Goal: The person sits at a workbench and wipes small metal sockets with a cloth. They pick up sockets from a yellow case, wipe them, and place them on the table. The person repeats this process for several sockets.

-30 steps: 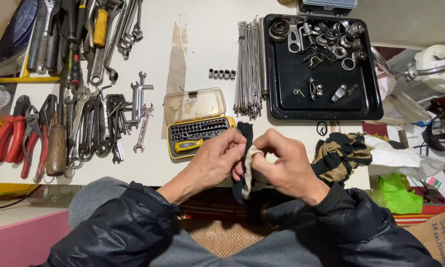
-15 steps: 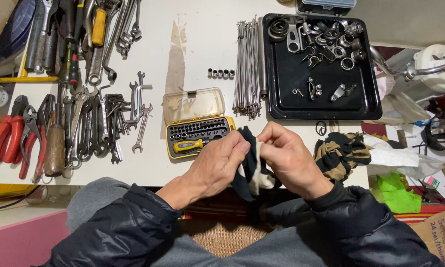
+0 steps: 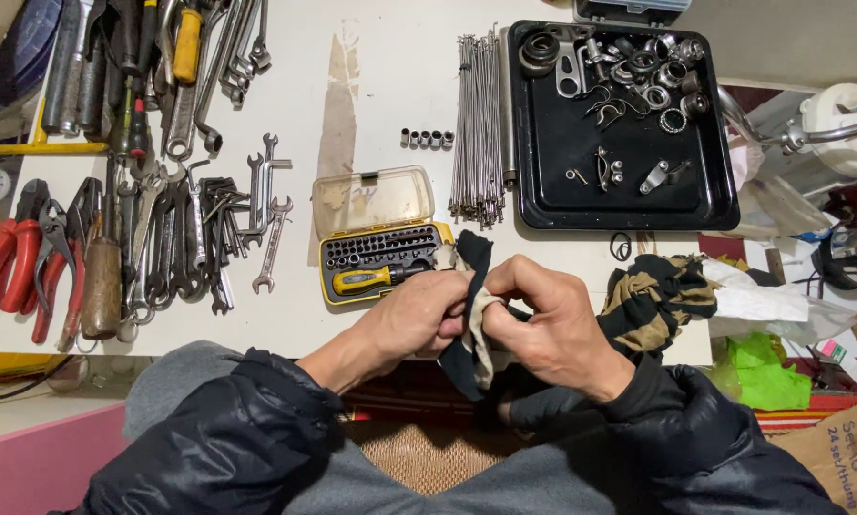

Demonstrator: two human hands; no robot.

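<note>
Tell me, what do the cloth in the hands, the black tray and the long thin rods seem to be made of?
Cloth: soft fabric, dark and cream, since it folds limply between both hands. Tray: probably plastic or coated metal, smooth black with a dull sheen. Rods: bare metal, silver-grey and shiny.

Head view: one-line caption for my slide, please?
Left hand and right hand grip a striped rag beside an open bit set.

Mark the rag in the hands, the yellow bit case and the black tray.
rag (image 3: 473,253), head view, on its dark upper end above the hands
yellow bit case (image 3: 381,262), head view, on the bit rows
black tray (image 3: 629,205), head view, on its bare floor
</note>
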